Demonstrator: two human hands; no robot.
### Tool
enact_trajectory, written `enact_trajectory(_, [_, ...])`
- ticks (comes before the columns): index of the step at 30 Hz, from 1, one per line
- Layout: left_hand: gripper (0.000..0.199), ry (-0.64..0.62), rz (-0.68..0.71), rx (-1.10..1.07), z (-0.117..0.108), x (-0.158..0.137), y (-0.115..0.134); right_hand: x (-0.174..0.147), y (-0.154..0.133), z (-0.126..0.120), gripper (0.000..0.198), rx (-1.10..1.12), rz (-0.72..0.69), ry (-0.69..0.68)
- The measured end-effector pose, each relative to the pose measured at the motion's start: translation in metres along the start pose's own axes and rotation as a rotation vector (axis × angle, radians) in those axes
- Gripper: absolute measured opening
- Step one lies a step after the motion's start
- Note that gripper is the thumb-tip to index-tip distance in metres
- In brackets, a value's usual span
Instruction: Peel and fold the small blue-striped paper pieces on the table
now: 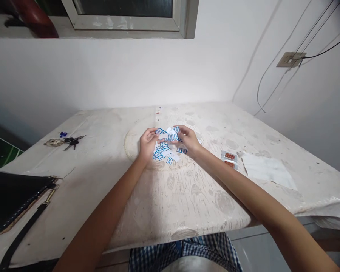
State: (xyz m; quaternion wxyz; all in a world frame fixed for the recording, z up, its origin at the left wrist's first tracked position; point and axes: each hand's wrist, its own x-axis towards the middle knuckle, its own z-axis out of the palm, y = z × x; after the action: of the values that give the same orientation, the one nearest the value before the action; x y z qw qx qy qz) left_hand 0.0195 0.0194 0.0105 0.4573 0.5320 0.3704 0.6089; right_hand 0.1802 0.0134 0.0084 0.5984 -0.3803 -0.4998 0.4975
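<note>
To the left of the silver pack (pixel 229 160), small white pieces with blue outlines (pixel 159 155) are heaped loosely on the pale table (pixel 158 202). Some pieces are pinched by the left hand (pixel 147 144), and others are grasped by the right hand (pixel 189 139), which is held nearer the pack. Just right of the pack, a white sheet (pixel 268 172) is laid; far left of the pack, keys (pixel 72 141) are seen.

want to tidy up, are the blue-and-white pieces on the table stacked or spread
Spread: the pieces lie at differing angles on the table, overlapping in places.
</note>
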Motion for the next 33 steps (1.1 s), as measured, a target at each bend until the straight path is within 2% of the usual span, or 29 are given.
enact_trajectory(3, [0.02,0.106,-0.021,-0.088,-0.007,0.006,0.004,0.003,-0.008,-0.005,0.025,0.17,0.057,0.045])
enact_trajectory(8, [0.015,0.037,-0.066,-0.123,-0.016,0.006,0.014,-0.002,-0.021,-0.015,0.018,0.189,0.083,-0.08])
enact_trajectory(11, [0.023,-0.049,-0.117,-0.122,-0.015,0.003,0.019,-0.004,-0.024,-0.018,0.019,0.049,0.049,-0.126])
enact_trajectory(14, [0.025,-0.118,-0.122,-0.093,-0.013,-0.001,0.023,-0.006,-0.022,-0.02,0.021,-0.333,-0.023,-0.124])
enact_trajectory(16, [0.024,-0.153,-0.063,0.036,-0.013,-0.004,0.025,-0.01,-0.019,-0.02,0.026,-0.667,-0.082,-0.193])
enact_trajectory(18, [0.027,-0.214,0.018,0.248,-0.016,-0.008,0.026,-0.017,-0.017,-0.019,0.043,-0.918,-0.113,-0.327])
enact_trajectory(20, [0.04,-0.301,0.06,0.479,-0.021,-0.011,0.025,-0.023,-0.015,-0.016,0.059,-1.02,-0.119,-0.457])
enact_trajectory(23, [0.065,-0.436,0.058,0.755,-0.029,-0.015,0.019,-0.028,-0.013,-0.012,0.061,-0.99,-0.176,-0.574])
enact_trajectory(25, [0.066,-0.512,0.08,0.86,-0.032,-0.015,0.015,-0.027,-0.011,-0.01,0.053,-0.932,-0.228,-0.577])
enact_trajectory(28, [0.057,-0.586,0.14,0.883,-0.031,-0.016,0.012,-0.025,-0.008,-0.01,0.04,-0.937,-0.321,-0.511])
enact_trajectory(33, [0.048,-0.559,0.248,0.848,-0.024,-0.016,0.01,-0.028,-0.005,-0.006,0.036,-1.268,-0.469,-0.352])
